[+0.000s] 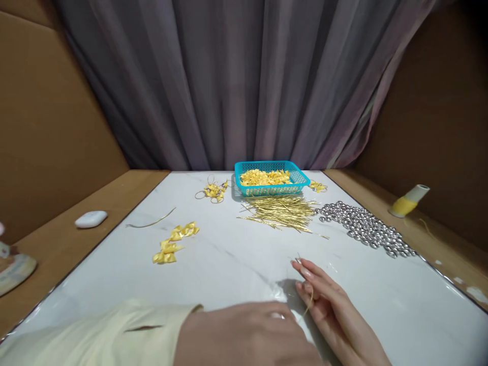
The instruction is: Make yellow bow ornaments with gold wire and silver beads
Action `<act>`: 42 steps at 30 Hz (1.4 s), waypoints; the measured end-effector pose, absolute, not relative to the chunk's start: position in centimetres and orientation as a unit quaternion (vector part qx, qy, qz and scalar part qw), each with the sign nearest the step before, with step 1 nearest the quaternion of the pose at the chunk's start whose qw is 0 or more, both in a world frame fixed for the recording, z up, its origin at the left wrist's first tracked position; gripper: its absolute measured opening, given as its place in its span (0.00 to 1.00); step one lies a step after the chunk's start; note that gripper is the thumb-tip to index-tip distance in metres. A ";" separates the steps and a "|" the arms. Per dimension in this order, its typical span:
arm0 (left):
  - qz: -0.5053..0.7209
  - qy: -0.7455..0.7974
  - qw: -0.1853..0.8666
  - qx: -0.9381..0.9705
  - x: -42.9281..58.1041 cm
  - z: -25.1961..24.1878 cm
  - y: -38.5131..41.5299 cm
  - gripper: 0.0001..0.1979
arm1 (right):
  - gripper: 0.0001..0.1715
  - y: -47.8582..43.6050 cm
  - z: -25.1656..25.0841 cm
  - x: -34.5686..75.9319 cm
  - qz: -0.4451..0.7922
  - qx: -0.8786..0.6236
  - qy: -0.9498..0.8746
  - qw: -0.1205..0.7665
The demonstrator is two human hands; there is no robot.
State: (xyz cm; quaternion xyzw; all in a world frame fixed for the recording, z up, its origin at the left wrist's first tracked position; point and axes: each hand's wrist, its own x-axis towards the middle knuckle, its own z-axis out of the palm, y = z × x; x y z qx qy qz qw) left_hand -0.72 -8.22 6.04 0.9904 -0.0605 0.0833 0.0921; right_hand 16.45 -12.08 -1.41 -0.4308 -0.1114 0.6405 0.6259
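Observation:
My left hand [247, 333] lies low at the front of the white table, back of the hand up, fingers curled toward my right hand; what they hold is hidden. My right hand [328, 305] sits beside it, fingers pressed together round a thin gold cord [309, 301] that loops between them. The two hands touch near the fingertips. A pale yellow sleeve [114, 330] covers my left forearm.
A teal basket [295, 173] of yellow ribbon bows stands at the back. In front lie a pile of gold cords [282, 211] and silver bells [366, 229]. Loose yellow bows [173, 243] lie left of centre, a white case [90, 219] and a yellow spool [407, 202] on the wooden ledges.

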 end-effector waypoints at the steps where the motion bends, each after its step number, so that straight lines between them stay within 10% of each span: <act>1: 0.103 0.018 0.101 0.989 -1.8 6.4 -7.6 0.09 | 0.13 -12.1 -1.4 16.7 0.637 -0.432 -0.116 0.628; 7: 0.143 0.461 -0.094 0.870 -9.7 4.3 -1.8 0.14 | 0.17 -12.4 -0.9 16.1 0.581 -0.472 -0.181 0.638; 17: 0.123 0.495 -0.113 0.853 -12.8 0.4 1.8 0.20 | 0.24 -13.3 -0.3 15.9 0.454 -0.599 -0.291 0.592; 22: 0.166 0.491 -0.033 0.855 -12.2 1.9 2.1 0.19 | 0.19 -13.7 2.0 17.7 0.381 -0.652 -0.401 0.519; 30: 0.258 0.437 0.560 0.655 -4.0 5.4 -0.2 0.16 | 0.14 -9.7 3.7 19.5 0.474 -0.546 -0.605 0.333; 42: 0.317 0.409 0.628 0.581 0.1 0.9 -1.3 0.15 | 0.12 -4.5 0.4 18.7 0.613 -0.433 -0.499 0.434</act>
